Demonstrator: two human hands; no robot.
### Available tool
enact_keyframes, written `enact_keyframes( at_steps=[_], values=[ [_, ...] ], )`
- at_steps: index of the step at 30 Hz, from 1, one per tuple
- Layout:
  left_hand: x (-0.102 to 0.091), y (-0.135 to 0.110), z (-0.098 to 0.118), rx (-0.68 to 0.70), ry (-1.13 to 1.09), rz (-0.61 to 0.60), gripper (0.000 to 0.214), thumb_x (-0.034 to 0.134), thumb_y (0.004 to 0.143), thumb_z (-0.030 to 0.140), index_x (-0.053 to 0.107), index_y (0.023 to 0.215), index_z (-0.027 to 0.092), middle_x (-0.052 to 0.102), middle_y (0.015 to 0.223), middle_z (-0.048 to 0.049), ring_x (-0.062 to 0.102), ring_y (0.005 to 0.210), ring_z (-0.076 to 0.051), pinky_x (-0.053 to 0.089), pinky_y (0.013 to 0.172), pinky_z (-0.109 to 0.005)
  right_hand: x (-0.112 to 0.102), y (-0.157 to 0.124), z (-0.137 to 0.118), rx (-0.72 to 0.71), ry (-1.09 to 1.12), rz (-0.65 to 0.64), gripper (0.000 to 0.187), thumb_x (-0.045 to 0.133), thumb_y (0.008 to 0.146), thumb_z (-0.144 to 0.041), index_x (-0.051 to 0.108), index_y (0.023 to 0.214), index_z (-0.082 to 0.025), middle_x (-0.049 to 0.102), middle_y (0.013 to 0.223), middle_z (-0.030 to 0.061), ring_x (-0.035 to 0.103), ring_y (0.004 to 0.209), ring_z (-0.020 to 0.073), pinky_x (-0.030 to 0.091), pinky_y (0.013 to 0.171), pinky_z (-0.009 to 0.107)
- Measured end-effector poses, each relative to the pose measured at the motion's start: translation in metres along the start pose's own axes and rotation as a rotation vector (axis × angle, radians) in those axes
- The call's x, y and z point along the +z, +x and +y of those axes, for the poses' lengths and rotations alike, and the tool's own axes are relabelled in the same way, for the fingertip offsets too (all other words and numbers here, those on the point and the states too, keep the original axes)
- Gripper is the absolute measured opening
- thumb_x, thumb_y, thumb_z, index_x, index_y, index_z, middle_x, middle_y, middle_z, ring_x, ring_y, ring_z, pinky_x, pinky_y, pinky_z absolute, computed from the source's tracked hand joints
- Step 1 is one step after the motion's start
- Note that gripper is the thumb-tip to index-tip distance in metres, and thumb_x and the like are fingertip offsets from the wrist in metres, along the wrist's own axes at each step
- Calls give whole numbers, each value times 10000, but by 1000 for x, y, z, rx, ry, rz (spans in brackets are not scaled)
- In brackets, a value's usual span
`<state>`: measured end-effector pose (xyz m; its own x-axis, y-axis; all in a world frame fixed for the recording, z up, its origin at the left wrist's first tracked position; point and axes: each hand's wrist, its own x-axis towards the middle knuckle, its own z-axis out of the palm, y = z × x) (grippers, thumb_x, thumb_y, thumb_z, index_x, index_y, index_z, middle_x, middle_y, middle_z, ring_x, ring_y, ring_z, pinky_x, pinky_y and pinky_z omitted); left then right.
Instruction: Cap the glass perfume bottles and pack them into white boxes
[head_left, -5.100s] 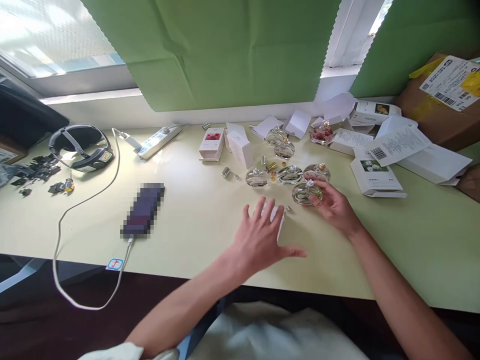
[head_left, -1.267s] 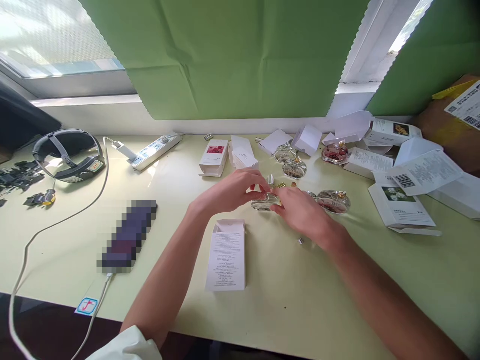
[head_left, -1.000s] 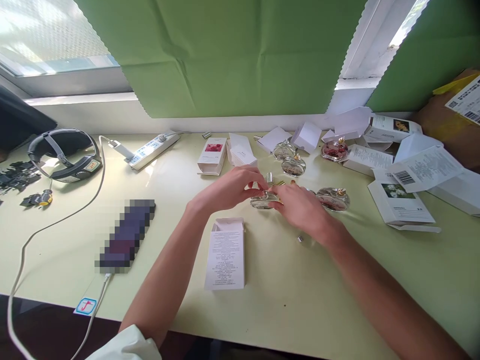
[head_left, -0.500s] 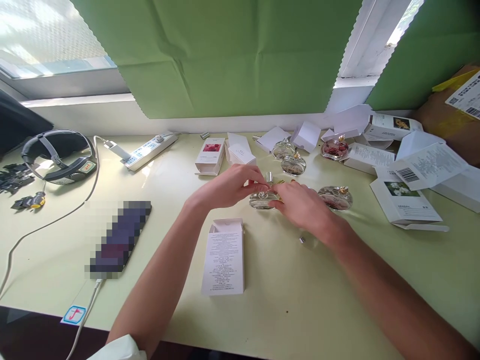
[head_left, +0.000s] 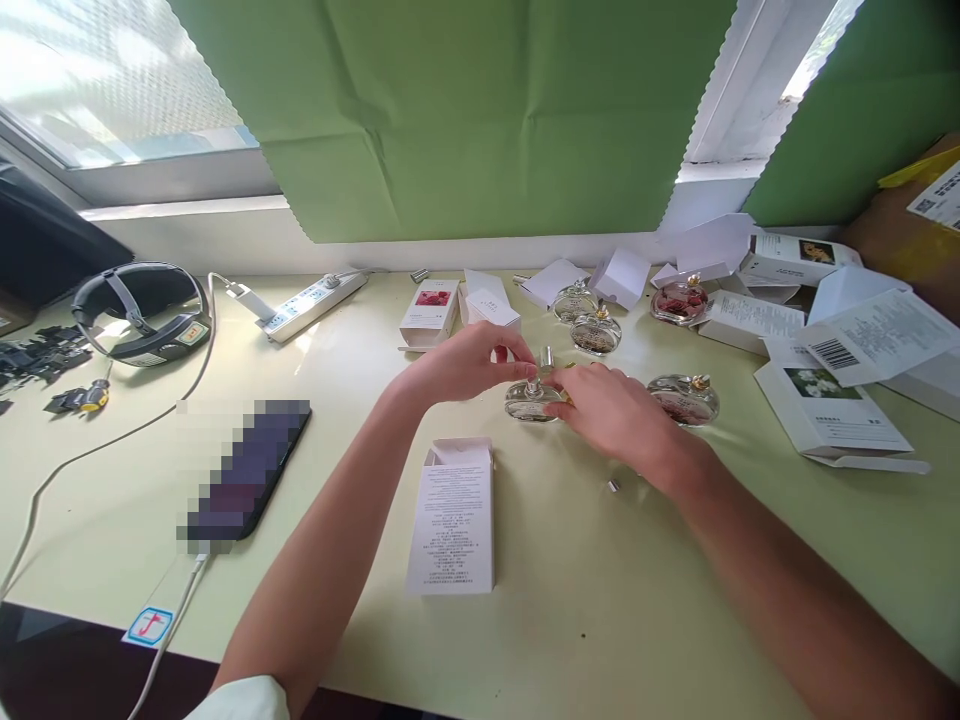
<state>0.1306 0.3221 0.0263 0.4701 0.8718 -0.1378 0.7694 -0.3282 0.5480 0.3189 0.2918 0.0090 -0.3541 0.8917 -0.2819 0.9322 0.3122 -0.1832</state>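
Beyond the white carton (head_left: 454, 525), the perfume bottle (head_left: 527, 403) is pinched at its neck by the left hand (head_left: 476, 360) and touched by the right hand (head_left: 611, 405) (grip unclear), brought leftward: two-handed work is now allowed.

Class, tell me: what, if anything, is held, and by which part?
A glass bottle: the left hand seems to pinch its neck; the right hand holds its right end.

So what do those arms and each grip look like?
The left grip and right grip are human hands, with no glove, watch or bracelet visible. A whitish sleeve covers the left arm near the picture's lower edge; the right arm is bare as far as it shows. No cables or markings show.
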Motion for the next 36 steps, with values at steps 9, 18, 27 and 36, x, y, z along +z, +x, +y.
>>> enact_keyframes(
  at_steps=[9,18,27,36],
  values=[
    [-1,0,6,44,18,-56,293,542,932,438,728,1018,228,690,883,-28,557,709,-117,383,595,-250,1,2,3,-10,7,-5,331,541,956,-318,646,1265,-262,741,1024,84,692,951,291,446,647,325],
    [-1,-2,5,38,82,-102,419,455,957,520,736,987,211,713,917,-52,585,704,-134,374,572,-249,-1,0,2,-8,33,-7,292,534,964,-333,657,1216,-254,740,1060,87,687,975,291,442,663,321],
    [-1,-3,3,25,50,-148,424,437,970,518,723,1107,236,739,952,-32,621,763,-139,417,627,-235,-1,1,2,-9,33,1,228,543,957,-333,677,1120,-245,741,1058,88,686,970,296,430,657,323],
    [-1,-3,5,14,40,-144,398,472,959,508,721,1121,242,747,996,-30,635,807,-146,430,664,-240,-3,0,3,-12,16,3,181,555,952,-351,673,1025,-235,738,980,78,690,921,292,423,638,320]
  ],
)
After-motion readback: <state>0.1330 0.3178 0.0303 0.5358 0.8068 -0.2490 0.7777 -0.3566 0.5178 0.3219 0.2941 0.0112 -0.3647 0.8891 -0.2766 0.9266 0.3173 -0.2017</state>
